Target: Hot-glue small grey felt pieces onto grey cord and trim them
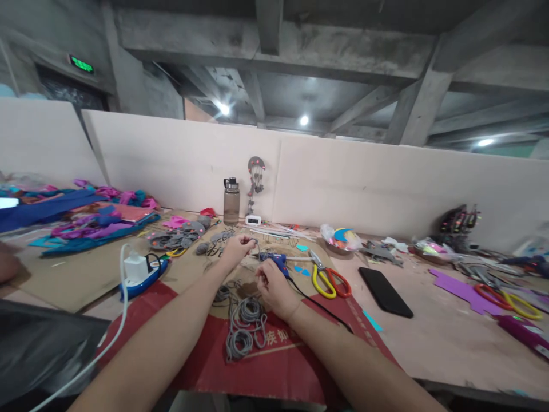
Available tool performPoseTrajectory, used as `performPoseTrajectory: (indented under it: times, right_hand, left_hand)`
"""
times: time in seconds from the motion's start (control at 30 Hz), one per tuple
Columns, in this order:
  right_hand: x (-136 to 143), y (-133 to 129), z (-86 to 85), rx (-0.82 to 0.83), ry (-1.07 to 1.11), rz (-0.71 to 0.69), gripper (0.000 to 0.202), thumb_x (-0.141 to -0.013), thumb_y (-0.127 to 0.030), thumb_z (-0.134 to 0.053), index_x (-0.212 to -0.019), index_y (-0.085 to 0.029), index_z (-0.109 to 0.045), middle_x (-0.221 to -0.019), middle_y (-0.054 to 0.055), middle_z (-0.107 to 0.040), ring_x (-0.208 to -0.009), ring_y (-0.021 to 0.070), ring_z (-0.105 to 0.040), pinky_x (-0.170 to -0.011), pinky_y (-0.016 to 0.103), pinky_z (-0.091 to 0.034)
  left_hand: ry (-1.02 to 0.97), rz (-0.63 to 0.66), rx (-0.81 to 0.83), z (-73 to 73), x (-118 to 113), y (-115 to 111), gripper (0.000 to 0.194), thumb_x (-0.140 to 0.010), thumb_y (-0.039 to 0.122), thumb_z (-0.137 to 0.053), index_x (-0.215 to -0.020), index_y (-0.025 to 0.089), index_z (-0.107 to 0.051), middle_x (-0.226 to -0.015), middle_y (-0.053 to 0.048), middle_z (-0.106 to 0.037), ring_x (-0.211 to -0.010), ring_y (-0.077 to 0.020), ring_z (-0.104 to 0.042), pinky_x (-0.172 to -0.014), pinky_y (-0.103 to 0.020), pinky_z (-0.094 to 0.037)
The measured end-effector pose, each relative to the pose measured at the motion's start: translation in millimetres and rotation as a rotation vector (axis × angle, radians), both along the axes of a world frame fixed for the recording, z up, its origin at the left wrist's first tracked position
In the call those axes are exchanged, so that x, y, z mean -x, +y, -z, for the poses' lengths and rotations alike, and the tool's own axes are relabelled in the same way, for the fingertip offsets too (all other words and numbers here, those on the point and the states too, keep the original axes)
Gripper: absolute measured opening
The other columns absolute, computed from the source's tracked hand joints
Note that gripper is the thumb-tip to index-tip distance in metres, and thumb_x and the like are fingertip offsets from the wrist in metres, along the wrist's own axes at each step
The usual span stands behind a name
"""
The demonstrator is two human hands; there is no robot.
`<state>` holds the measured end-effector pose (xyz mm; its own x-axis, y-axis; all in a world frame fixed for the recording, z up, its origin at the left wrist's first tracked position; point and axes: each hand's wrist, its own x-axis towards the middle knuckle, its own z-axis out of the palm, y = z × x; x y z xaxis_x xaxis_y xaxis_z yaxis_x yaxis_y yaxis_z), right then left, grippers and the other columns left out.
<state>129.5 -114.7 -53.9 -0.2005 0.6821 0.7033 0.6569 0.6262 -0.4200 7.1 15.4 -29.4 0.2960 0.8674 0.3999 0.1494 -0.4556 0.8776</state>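
Note:
My left hand (239, 250) is pinched closed at the middle of the work area. A small dark bit shows at its fingertips, too small to name. My right hand (274, 286) is nearer to me, its fingers curled together; whatever they hold, if anything, is hidden. Just beyond that hand lies a blue glue gun (279, 262) with a black cord. Below and between my hands, loose coils of grey cord (250, 311) rest on a red and brown cardboard sheet (201, 369). Yellow-and-red-handled scissors (325, 277) lie to the right of the glue gun.
A bottle (231, 206) and a small white clock (253, 220) stand by the partition. Grey felt pieces (175, 236) and coloured cloth (94, 220) lie left, near a blue power strip (148, 280). A black phone (386, 292) and a purple felt piece (463, 292) lie right.

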Motion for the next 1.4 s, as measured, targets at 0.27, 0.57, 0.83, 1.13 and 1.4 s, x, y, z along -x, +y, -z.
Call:
performPoseTrajectory:
  times: [0.27,0.57,0.83,1.13,1.4]
  right_hand:
    - [-8.3,2.6,-6.0,-0.08,-0.003,-0.07,0.031,-0.067,0.003,-0.039,-0.082,-0.02,-0.054,-0.084,0.003,-0.047,-0.08,0.0151,-0.047,-0.071,0.027,-0.041]
    - [-13.8,-2.4,-12.1,-0.044,0.052,-0.045,0.03,-0.073,-0.001,-0.038,-0.08,-0.018,-0.061,-0.081,0.003,-0.045,-0.076,0.0146,-0.047,-0.067,0.026,-0.039]
    - [-18.0,-2.7,-15.9,-0.024,0.062,0.028,0.028,-0.076,-0.004,-0.041,-0.081,-0.019,-0.064,-0.083,0.004,-0.049,-0.081,0.0166,-0.048,-0.071,0.029,-0.041]
    - [-21.7,-4.7,-23.2,0.018,0.107,0.024,0.025,-0.072,-0.003,-0.046,-0.08,-0.019,-0.064,-0.082,0.004,-0.053,-0.08,0.0159,-0.051,-0.071,0.028,-0.042]
    - [-24.2,-5.7,-27.3,-0.01,0.102,0.05,0.025,-0.072,-0.005,-0.047,-0.075,-0.021,-0.066,-0.083,0.004,-0.055,-0.08,0.0158,-0.052,-0.071,0.028,-0.042]
  left_hand:
    - [0.006,0.001,0.016,-0.2,-0.1,0.2,0.024,-0.069,0.038,-0.057,-0.068,0.014,-0.06,-0.047,0.004,-0.05,-0.042,-0.0085,-0.041,-0.044,-0.022,-0.03]
    - [0.015,-0.006,0.023,-0.6,0.8,-0.1,0.022,-0.067,0.036,-0.057,-0.064,0.014,-0.058,-0.046,0.004,-0.049,-0.041,-0.0077,-0.041,-0.044,-0.021,-0.032]
    - [0.0,-0.002,0.062,-7.1,-0.5,-10.5,0.018,-0.065,0.032,-0.059,-0.065,0.014,-0.058,-0.05,0.003,-0.055,-0.041,-0.0071,-0.042,-0.043,-0.02,-0.032]
    - [0.039,-0.008,0.061,-8.6,-0.8,-13.3,0.021,-0.067,0.034,-0.058,-0.066,0.013,-0.059,-0.053,0.002,-0.057,-0.042,-0.0072,-0.043,-0.044,-0.02,-0.033]
    - [0.039,0.016,0.037,-5.7,-2.0,-10.9,0.023,-0.067,0.036,-0.059,-0.067,0.013,-0.06,-0.05,0.003,-0.054,-0.042,-0.007,-0.043,-0.044,-0.02,-0.033]
